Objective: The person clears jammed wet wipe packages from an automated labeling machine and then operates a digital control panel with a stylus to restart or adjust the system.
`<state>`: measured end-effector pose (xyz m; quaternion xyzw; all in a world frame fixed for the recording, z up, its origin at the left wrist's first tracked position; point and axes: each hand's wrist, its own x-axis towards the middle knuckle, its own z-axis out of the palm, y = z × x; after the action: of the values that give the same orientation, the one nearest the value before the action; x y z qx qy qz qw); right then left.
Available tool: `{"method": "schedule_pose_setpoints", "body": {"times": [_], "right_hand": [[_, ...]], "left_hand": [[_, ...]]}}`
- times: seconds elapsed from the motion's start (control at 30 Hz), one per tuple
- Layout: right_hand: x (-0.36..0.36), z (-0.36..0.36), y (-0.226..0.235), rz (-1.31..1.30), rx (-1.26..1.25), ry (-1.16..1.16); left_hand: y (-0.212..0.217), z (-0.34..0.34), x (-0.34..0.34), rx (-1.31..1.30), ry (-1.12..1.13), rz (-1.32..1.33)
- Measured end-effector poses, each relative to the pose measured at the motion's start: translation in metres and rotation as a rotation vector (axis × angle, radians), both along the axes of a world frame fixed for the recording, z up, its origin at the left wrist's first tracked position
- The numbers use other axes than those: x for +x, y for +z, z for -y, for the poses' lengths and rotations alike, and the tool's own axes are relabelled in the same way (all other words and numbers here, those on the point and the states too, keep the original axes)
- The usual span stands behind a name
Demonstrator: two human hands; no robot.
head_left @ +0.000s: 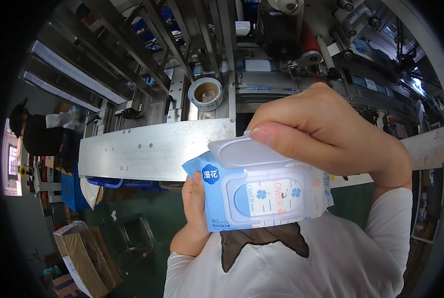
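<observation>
A blue and white pack of wet wipes [216, 203] is held up in front of my chest. My left hand [194, 201] grips its left end, with the thumb on the front and the other fingers hidden behind. The white plastic lid [247, 151] on the pack is flipped up. My right hand [306, 126] pinches the lid's upper edge, its thumb lying along the lid and the other fingers mostly out of sight behind it. Under the raised lid, a white frame surrounds an oval window, where the printed film shows.
Ahead stands a machine with a metal plate [157, 154], upright metal bars and rollers [311, 54]. A roll of tape [205, 94] rests on it. An open cardboard box [80, 258] sits on the green floor at lower left. Another person [43, 134] is at the far left.
</observation>
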<state>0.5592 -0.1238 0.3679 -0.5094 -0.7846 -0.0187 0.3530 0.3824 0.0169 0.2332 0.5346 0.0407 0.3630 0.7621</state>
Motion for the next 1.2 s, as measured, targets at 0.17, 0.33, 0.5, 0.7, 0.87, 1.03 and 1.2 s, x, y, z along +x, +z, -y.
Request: {"method": "schedule_pose_setpoints", "body": {"times": [0.17, 0.33, 0.5, 0.7, 0.87, 1.03, 1.2], "right_hand": [[0.000, -0.001, -0.002, -0.051, -0.030, 0.008], [0.000, -0.002, -0.007, -0.059, -0.053, -0.001], [0.002, -0.001, -0.007, -0.039, -0.054, -0.012], [0.003, -0.001, -0.009, -0.028, -0.029, -0.011], [0.002, -0.002, -0.009, -0.048, -0.037, 0.000], [0.002, -0.005, -0.010, -0.020, -0.023, 0.008], [0.000, -0.005, -0.011, -0.054, -0.048, 0.020]], "left_hand": [[0.000, -0.001, 0.001, 0.029, 0.004, -0.015], [0.004, 0.006, 0.000, 0.017, 0.012, 0.005], [0.004, 0.008, 0.000, 0.022, -0.012, -0.017], [-0.003, 0.006, 0.000, -0.085, -0.065, -0.034], [-0.005, 0.004, -0.001, -0.094, -0.077, -0.020], [-0.005, 0.007, -0.004, -0.089, -0.066, -0.016], [-0.010, 0.005, -0.008, -0.093, -0.083, -0.034]]}}
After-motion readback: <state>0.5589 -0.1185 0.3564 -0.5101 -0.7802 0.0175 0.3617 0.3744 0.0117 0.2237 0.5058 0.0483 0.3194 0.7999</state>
